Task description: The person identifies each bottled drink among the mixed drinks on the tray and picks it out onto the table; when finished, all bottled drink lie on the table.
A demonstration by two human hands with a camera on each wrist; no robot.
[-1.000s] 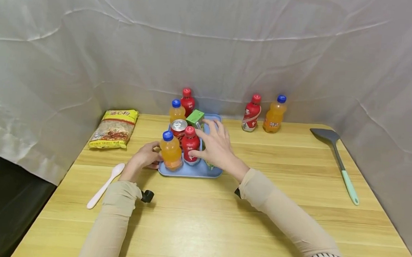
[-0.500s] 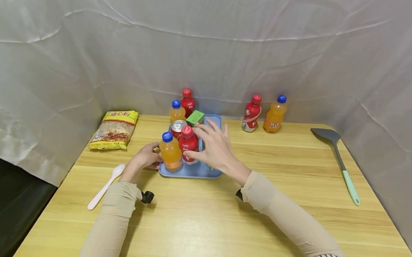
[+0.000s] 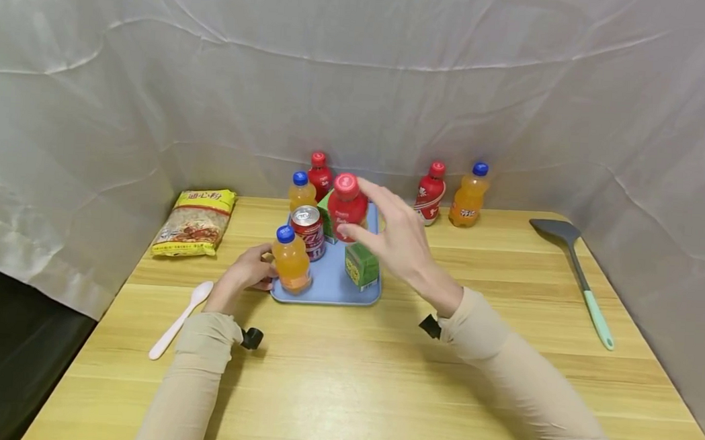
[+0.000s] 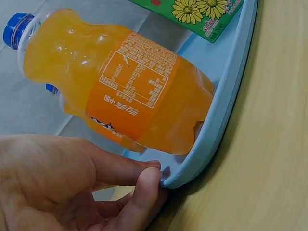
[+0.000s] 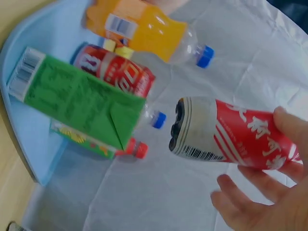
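Observation:
My right hand [image 3: 405, 247] grips a red bottle [image 3: 347, 209] with a red cap, fingers and thumb round its upper part. In the right wrist view the bottle's base hangs clear of the blue tray. My left hand [image 3: 249, 267] pinches the near left corner of the blue tray [image 3: 324, 293] between thumb and fingers, right beside an orange soda bottle [image 4: 130, 82] standing in it. A red soda can [image 3: 307, 232] and a green drink carton [image 3: 362, 266] also stand on the tray. A second green carton [image 3: 328, 220] is partly hidden behind the raised bottle.
Another orange soda bottle [image 3: 301, 193] and red bottle [image 3: 320, 177] stand at the tray's far left. Against the back curtain are a red bottle [image 3: 430, 192] and orange bottle [image 3: 470, 197]. A yellow food packet [image 3: 197, 222] and white spoon [image 3: 181, 320] lie left, a spatula [image 3: 579, 274] right.
My right hand has lifted the red bottle up off the tray and moved slightly right, uncovering the near green carton and the can. The left hand has stayed at the tray's corner.

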